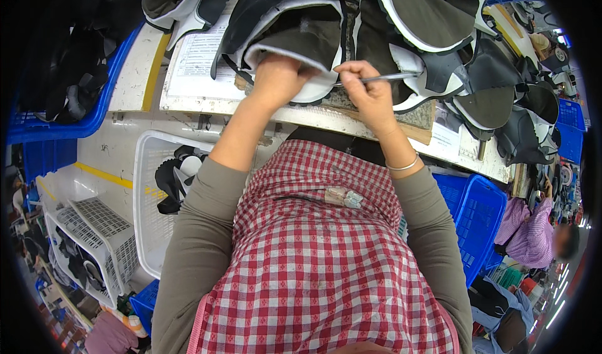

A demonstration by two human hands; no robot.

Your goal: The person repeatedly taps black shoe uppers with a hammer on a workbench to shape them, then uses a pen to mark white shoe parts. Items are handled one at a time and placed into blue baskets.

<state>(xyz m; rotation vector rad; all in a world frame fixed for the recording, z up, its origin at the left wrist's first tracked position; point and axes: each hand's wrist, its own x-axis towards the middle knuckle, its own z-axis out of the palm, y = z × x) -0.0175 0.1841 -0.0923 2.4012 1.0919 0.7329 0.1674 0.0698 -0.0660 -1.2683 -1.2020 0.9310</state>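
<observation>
Right hand point(370, 94) pinches a thin pen point(389, 77) lying crosswise, tip rightward; left hand point(276, 78) grips shoe upper point(301, 40).

Bright, even overhead light, no hard shadows. Soft shade under the dark shoe pieces point(301, 34) on the desk point(144, 72). Mild glare off the white paper sheet point(194, 59). Centre sharp. Strong fisheye bend toward the rim; black vignette at the corners. Far right edge blurred, with streaked lamp glare at lower right.

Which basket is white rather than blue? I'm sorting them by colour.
The white basket below the left elbow, holding dark pieces; the blue basket sits at the right.
</observation>
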